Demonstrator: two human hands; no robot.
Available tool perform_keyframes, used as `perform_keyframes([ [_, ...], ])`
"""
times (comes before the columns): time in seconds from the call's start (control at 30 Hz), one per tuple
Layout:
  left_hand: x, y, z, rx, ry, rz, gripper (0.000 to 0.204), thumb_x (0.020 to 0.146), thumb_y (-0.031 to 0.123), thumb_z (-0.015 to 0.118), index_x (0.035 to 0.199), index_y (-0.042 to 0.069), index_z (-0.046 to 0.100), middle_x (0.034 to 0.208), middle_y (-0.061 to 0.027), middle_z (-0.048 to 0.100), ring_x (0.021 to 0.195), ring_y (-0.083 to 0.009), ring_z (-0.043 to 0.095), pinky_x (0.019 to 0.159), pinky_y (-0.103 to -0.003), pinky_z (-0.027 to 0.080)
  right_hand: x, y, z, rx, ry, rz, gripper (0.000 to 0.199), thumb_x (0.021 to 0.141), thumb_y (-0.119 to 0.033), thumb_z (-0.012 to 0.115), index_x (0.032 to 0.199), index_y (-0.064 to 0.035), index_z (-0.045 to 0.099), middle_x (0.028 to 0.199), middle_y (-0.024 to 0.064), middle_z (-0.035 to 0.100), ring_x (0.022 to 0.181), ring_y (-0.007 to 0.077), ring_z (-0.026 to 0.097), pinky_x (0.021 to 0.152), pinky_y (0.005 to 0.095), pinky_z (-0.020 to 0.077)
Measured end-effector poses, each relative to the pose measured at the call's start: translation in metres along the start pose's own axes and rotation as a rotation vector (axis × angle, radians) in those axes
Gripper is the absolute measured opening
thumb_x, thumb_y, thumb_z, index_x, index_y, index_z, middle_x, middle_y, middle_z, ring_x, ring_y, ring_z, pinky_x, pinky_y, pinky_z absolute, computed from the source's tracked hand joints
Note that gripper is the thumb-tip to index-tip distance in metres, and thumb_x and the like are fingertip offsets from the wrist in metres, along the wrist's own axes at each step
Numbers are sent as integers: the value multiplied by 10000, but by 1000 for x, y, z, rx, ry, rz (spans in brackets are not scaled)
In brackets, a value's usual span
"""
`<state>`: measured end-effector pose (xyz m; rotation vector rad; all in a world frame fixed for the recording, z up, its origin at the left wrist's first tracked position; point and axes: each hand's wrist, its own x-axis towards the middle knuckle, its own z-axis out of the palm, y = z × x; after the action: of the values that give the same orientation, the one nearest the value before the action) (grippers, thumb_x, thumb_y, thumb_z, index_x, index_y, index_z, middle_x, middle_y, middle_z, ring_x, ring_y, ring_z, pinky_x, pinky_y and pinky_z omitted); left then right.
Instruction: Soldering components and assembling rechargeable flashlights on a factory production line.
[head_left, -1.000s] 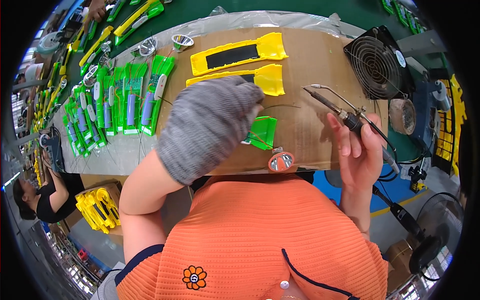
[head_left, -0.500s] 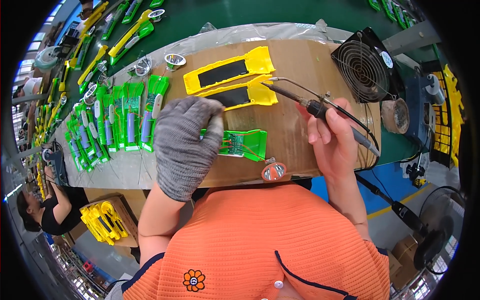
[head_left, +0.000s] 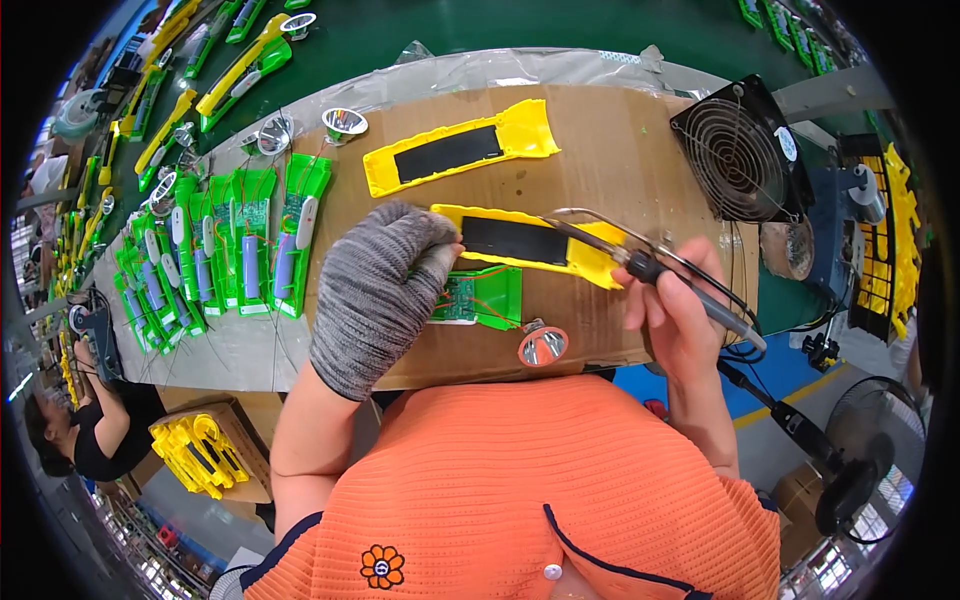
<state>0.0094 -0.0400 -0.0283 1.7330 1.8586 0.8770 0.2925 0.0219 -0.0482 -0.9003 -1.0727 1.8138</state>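
My left hand (head_left: 385,295), in a grey knitted glove, pinches the left end of a yellow plastic shell (head_left: 515,241) with a black strip inside. In my right hand (head_left: 685,310) is a soldering iron (head_left: 640,265), with a thin bent metal tube running alongside it. The iron's tip passes over the right part of that shell, whose right end is close to my right fingers. Below lies a green housing (head_left: 500,300) with a circuit board and red wires, partly hidden by my glove. Wired to it is a round reflector lamp (head_left: 543,344). A second yellow shell (head_left: 460,148) lies farther back.
Several green housings (head_left: 250,240) with batteries and reflectors stand in a row at left. A black square fan (head_left: 740,150) is at back right, beside a round tin (head_left: 788,250). Yellow shells fill a box (head_left: 205,455) at lower left, near another person (head_left: 100,420).
The nearer yellow shell has come away from the farther one, toward me and to the right, with my left hand at its end. The soldering iron has moved slightly nearer to me.
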Motion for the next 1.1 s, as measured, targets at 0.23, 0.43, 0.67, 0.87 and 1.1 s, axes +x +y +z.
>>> perform_keyframes([
  [0.23,37,-8,-2,-32,-278,231,99,806,45,737,898,28,704,811,-113,640,752,-289,661,691,-348,536,-3,-12,-3,39,-59,55,174,908,22,587,1004,-2,444,781,152,618,575,174,591,566,370,573],
  [0.43,47,-8,-5,63,-384,347,118,809,51,715,924,36,691,844,-125,636,789,-327,654,718,-387,546,3,-13,3,-24,-31,136,149,907,21,606,965,-3,470,778,125,618,598,176,622,575,356,576],
  [0.67,46,-4,-3,151,-392,341,155,799,45,705,949,25,670,869,-145,633,819,-355,652,723,-413,545,9,-12,15,-68,-25,183,141,896,40,626,931,-1,496,771,102,629,606,151,627,587,323,569],
  [0.87,46,2,-3,227,-442,304,146,801,55,701,939,27,661,859,-147,618,811,-358,648,718,-418,541,12,-15,19,-120,-17,222,115,902,24,634,919,0,523,765,97,631,608,144,622,589,314,564],
  [1.1,49,2,-4,270,-493,323,123,826,95,683,931,33,660,851,-141,608,809,-350,647,712,-421,534,14,-15,19,-131,-5,250,109,909,2,631,914,-6,523,717,84,611,600,144,616,590,316,561],
])
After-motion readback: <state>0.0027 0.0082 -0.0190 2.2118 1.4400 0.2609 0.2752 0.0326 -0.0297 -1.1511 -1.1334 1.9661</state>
